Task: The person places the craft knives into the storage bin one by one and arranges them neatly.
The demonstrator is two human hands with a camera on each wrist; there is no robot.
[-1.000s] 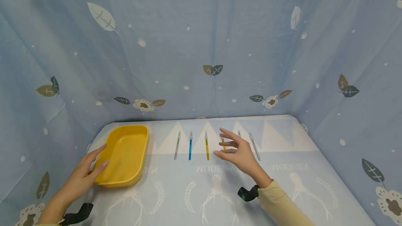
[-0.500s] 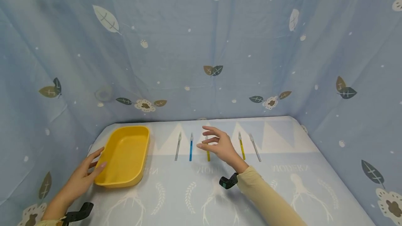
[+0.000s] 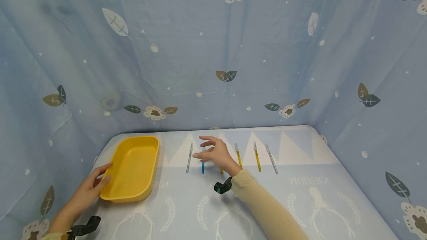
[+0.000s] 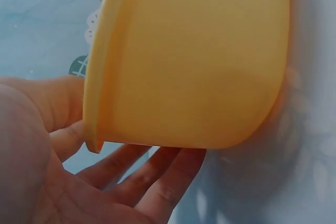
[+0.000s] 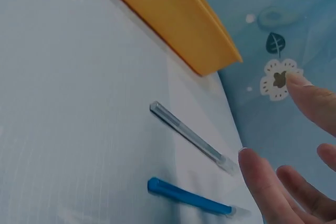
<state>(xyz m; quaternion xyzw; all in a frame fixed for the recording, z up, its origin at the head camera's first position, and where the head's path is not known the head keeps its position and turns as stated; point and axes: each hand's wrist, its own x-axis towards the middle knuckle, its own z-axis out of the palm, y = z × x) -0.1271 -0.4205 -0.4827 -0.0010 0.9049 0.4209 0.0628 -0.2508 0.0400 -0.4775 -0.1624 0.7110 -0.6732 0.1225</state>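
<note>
The blue pen [image 5: 189, 198], at the yellow tub's [image 3: 133, 171] three o'clock, looks light, stiff and slick, best pinched mid-length; the right hand [image 3: 217, 153] has its fingers parted near it, while the left hand [image 3: 88, 189] grips the tub's eight-o'clock rim.

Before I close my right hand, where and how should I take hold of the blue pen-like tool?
Probably pinch the blue pen-like tool at its middle, from above. It is slim and lies flat, pointing away from you, with free space along both long sides, so your right hand could likely grip it there.
</note>
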